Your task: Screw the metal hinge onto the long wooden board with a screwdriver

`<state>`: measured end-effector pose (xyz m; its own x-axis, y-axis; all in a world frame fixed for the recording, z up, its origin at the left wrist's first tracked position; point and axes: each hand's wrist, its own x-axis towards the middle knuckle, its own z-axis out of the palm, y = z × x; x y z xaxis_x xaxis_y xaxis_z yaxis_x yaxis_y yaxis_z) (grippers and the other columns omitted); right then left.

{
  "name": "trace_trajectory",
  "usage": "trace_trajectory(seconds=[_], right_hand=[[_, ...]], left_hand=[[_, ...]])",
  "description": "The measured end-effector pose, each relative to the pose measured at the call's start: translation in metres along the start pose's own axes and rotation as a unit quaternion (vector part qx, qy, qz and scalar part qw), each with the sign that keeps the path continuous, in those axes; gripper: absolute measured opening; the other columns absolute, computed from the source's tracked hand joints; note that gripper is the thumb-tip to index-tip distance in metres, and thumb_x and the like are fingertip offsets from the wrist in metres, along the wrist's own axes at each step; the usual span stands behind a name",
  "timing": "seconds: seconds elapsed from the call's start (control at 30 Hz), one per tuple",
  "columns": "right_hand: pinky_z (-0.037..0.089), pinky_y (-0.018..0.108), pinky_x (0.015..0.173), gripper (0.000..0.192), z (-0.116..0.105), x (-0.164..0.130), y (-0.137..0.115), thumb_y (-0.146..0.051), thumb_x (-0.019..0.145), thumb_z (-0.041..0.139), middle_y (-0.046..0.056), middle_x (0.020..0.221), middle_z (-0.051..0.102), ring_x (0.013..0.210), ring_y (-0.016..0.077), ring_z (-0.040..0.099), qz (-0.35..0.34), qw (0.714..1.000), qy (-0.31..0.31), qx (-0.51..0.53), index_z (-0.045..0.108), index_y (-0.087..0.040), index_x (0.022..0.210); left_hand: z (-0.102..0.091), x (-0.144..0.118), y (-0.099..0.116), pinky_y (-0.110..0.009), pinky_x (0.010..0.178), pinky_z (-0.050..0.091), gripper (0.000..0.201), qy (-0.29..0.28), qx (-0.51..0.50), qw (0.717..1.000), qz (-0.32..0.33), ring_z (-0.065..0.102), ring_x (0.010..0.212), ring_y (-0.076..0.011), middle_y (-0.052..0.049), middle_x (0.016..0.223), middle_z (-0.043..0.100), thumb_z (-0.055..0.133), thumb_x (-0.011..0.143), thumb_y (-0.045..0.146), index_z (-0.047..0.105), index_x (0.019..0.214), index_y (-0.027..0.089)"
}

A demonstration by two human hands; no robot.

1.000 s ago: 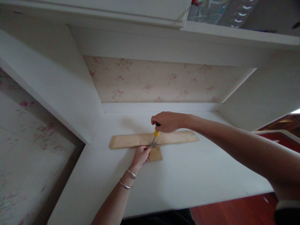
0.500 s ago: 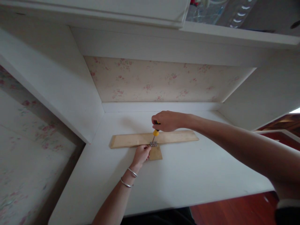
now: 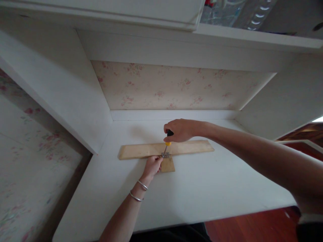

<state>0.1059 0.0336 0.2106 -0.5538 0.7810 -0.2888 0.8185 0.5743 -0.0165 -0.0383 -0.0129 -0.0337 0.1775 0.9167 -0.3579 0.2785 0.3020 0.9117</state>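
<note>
The right hand grips a black-and-yellow-handled screwdriver, its tip on a small metal hinge joining two pale wooden boards. The left hand presses fingertips on the near board beside the hinge. No writing is readable.

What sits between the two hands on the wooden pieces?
In the head view, a small metal bracket with the screwdriver tip on it lies between the left hand and right hand.

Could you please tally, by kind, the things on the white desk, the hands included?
Wooden pieces: 2, long strip and small block
Screwdriver: 1
Metal bracket: 1
Hands: 2, left hand and right hand
Bracelets: 2
Total: 8
</note>
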Motion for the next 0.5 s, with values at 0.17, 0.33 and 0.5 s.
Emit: trace_trajectory(seconds=[0.17,0.33,0.5], right_hand=[[0.036,0.027,0.061,0.031,0.001,0.002,0.000,-0.034,0.072,0.057,0.008,0.107,0.062,0.083,0.0190,0.058,-0.032,0.999,0.008,0.005,0.060,-0.022,0.100],[0.036,0.028,0.063,0.024,0.000,0.007,0.002,-0.035,0.079,0.048,0.008,0.095,0.065,0.082,0.0199,0.058,-0.005,1.000,0.020,-0.021,0.063,-0.020,0.092],[0.038,0.027,0.062,0.037,-0.004,0.013,0.010,-0.042,0.073,0.057,0.008,0.099,0.066,0.080,0.0197,0.060,0.007,0.999,-0.012,0.031,0.060,-0.020,0.102]], left_hand=[[-0.001,-0.002,0.002,-0.018,0.036,0.027,0.023,-0.001,-0.005,1.000,0.001,0.043,0.037,-0.0078,0.003,0.044,0.049,0.051,0.077,0.032,0.055,0.061,0.016],[0.000,-0.001,0.000,-0.018,0.036,0.028,0.025,-0.003,-0.012,1.000,0.005,0.044,0.039,-0.0082,0.002,0.045,0.049,0.052,0.077,0.035,0.055,0.061,0.016],[-0.001,-0.001,0.001,-0.018,0.036,0.028,0.025,-0.002,-0.010,1.000,0.004,0.044,0.039,-0.0081,0.002,0.046,0.049,0.052,0.076,0.035,0.056,0.061,0.015]])
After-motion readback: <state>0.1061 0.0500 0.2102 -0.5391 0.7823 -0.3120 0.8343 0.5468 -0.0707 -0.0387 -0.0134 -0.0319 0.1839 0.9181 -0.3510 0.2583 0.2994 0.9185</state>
